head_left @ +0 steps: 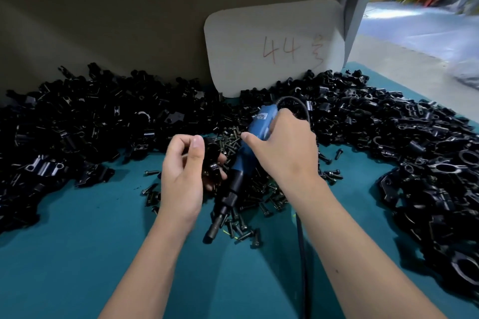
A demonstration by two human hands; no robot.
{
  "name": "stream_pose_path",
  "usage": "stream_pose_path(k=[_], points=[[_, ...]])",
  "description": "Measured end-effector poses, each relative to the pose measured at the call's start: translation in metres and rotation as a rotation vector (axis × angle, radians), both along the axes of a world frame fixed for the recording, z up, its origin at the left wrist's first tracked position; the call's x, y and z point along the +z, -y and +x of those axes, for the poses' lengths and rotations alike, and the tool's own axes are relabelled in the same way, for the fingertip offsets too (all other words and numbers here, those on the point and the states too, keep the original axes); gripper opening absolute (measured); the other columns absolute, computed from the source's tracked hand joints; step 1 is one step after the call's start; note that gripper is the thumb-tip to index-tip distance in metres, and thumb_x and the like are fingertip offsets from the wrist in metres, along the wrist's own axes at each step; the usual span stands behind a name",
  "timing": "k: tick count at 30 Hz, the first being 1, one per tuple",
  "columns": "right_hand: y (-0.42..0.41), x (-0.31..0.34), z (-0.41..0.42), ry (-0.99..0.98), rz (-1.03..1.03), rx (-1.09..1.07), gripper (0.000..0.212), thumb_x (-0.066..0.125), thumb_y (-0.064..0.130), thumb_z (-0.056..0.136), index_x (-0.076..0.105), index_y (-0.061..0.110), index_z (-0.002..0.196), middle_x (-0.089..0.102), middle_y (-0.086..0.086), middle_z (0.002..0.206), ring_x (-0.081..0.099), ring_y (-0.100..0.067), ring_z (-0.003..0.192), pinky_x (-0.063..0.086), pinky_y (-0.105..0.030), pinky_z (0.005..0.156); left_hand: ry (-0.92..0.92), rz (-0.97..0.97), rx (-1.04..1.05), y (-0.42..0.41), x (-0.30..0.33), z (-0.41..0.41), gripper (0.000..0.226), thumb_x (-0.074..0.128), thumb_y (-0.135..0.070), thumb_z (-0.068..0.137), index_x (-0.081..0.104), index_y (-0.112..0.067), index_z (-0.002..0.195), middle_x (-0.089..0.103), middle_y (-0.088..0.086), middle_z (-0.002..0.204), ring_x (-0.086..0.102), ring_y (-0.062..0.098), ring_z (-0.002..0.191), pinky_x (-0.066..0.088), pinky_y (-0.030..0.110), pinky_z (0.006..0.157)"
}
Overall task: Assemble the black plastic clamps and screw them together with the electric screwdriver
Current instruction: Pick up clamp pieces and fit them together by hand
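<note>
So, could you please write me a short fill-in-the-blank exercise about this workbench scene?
1. The right hand grips the ____ electric screwdriver.
2. The left hand holds a black plastic ____.
3. The loose screws lie on a ____ table cover.
4. The white board reads ____.

Answers: blue; clamp; teal; 44
</note>
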State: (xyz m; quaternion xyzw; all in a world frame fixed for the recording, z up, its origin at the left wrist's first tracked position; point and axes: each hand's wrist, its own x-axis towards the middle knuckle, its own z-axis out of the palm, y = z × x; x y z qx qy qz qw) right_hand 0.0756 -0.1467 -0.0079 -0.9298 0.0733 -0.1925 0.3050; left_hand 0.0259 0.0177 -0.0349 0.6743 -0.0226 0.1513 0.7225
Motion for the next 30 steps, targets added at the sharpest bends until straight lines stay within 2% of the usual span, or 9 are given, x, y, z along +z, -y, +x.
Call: stream_pose_path(k=[2, 5, 8, 10, 12, 14, 19, 26, 30], points=[[0.002, 0.011, -0.002, 0.005, 0.084, 0.104, 0.044, 0.077, 0.057, 0.086, 0.058, 0.019, 0.094, 0.064, 0.004, 0.084, 0.063, -0.017, 0.078, 0.045, -0.031, 0.061, 0.086, 0.179, 0.026, 0.005, 0.003, -0.002, 0.026, 0.060, -0.052, 0.096, 0.056, -0.027, 0.094, 0.074, -0.002, 0.088, 0.070, 0.018, 0.073, 0.055, 0.033, 0.058], [0.008, 0.029, -0.010, -0.078, 0.279, 0.302, 0.039, 0.068, 0.056, 0.094, 0.066, 0.018, 0.083, 0.063, 0.007, 0.071, 0.061, -0.007, 0.063, 0.043, -0.026, 0.054, 0.194, 0.429, 0.119, 0.019, 0.011, -0.008, 0.030, 0.073, -0.049, 0.085, 0.055, -0.029, 0.098, 0.064, -0.013, 0.087, 0.062, 0.011, 0.079, 0.052, 0.032, 0.069], [0.025, 0.047, -0.026, -0.227, 0.277, 0.479, 0.050, 0.053, 0.064, 0.100, 0.071, 0.019, 0.088, 0.059, 0.006, 0.062, 0.066, -0.019, 0.051, 0.053, -0.032, 0.043, 0.215, 0.570, 0.151, 0.044, 0.021, -0.014, 0.048, 0.086, -0.048, 0.074, 0.049, -0.036, 0.102, 0.064, -0.023, 0.097, 0.064, 0.004, 0.091, 0.051, 0.027, 0.073], [0.044, 0.053, -0.038, -0.227, 0.205, 0.542, 0.044, 0.055, 0.061, 0.099, 0.071, 0.022, 0.087, 0.057, 0.011, 0.059, 0.068, -0.018, 0.054, 0.054, -0.028, 0.044, 0.186, 0.592, 0.098, 0.068, 0.025, -0.016, 0.055, 0.091, -0.035, 0.073, 0.048, -0.032, 0.106, 0.069, -0.016, 0.092, 0.068, 0.010, 0.084, 0.056, 0.040, 0.068], [0.075, 0.057, -0.049, -0.179, 0.081, 0.486, 0.027, 0.067, 0.049, 0.097, 0.070, 0.024, 0.087, 0.062, 0.014, 0.060, 0.065, -0.008, 0.052, 0.051, -0.022, 0.044, 0.185, 0.571, 0.023, 0.099, 0.027, -0.019, 0.056, 0.093, -0.025, 0.071, 0.048, -0.028, 0.105, 0.068, -0.010, 0.090, 0.068, 0.016, 0.081, 0.055, 0.045, 0.066], [0.111, 0.060, -0.061, -0.188, 0.007, 0.396, 0.015, 0.075, 0.038, 0.093, 0.069, 0.024, 0.092, 0.068, 0.007, 0.070, 0.067, -0.014, 0.052, 0.054, -0.029, 0.044, 0.189, 0.530, -0.089, 0.136, 0.028, -0.023, 0.057, 0.095, -0.025, 0.068, 0.050, -0.025, 0.104, 0.067, -0.010, 0.090, 0.066, 0.012, 0.080, 0.055, 0.042, 0.068], [0.195, 0.063, -0.082, -0.317, -0.276, 0.142, 0.020, 0.083, 0.039, 0.083, 0.070, 0.025, 0.085, 0.064, 0.010, 0.076, 0.061, -0.009, 0.072, 0.041, -0.024, 0.059, 0.030, 0.457, -0.338, 0.220, 0.013, -0.036, 0.036, 0.083, -0.024, 0.082, 0.058, -0.027, 0.108, 0.072, -0.007, 0.100, 0.069, 0.013, 0.092, 0.057, 0.041, 0.085], [0.234, 0.055, -0.076, -0.390, -0.191, 0.030, 0.017, 0.081, 0.027, 0.086, 0.074, 0.032, 0.072, 0.071, 0.011, 0.075, 0.064, -0.009, 0.076, 0.043, -0.023, 0.066, 0.150, 0.700, -0.156, 0.278, 0.009, -0.051, 0.010, 0.054, -0.024, 0.101, 0.056, -0.019, 0.110, 0.064, 0.002, 0.108, 0.049, 0.025, 0.105, 0.043, 0.042, 0.088], [0.225, 0.055, -0.067, -0.323, -0.198, 0.019, 0.013, 0.078, 0.017, 0.081, 0.077, 0.029, 0.087, 0.068, 0.014, 0.078, 0.066, -0.012, 0.084, 0.046, -0.023, 0.070, 0.060, 0.561, -0.231, 0.266, 0.008, -0.039, 0.017, 0.061, -0.027, 0.097, 0.062, -0.022, 0.114, 0.064, -0.002, 0.106, 0.056, 0.020, 0.102, 0.048, 0.038, 0.088]])
